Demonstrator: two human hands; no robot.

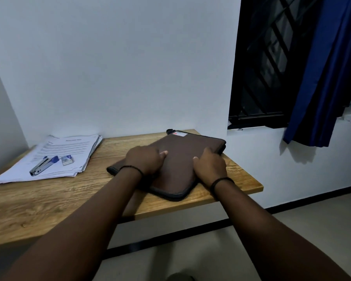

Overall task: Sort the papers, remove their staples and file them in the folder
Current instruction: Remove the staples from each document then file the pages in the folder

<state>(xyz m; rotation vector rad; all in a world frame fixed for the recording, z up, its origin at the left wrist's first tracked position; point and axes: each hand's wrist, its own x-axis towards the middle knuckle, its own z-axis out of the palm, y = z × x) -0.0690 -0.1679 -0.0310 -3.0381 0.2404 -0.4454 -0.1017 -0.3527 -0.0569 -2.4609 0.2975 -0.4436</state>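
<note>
Both my hands rest on the brown folder [178, 159], closed on the wooden bench [49, 199]: left hand [145, 160] with fingers curled on its cover, right hand [210, 164] gripping its right edge. Farther left, the papers [55, 157] lie stacked, carrying a stapler [43, 166] and a staple box [67, 160].

The folder [182, 159] lies at the tabletop's [49, 199] right edge, both hands on it. The paper stack [55, 159] sits at the back left corner, a stapler [43, 166] and staple box [67, 160] on top.
</note>
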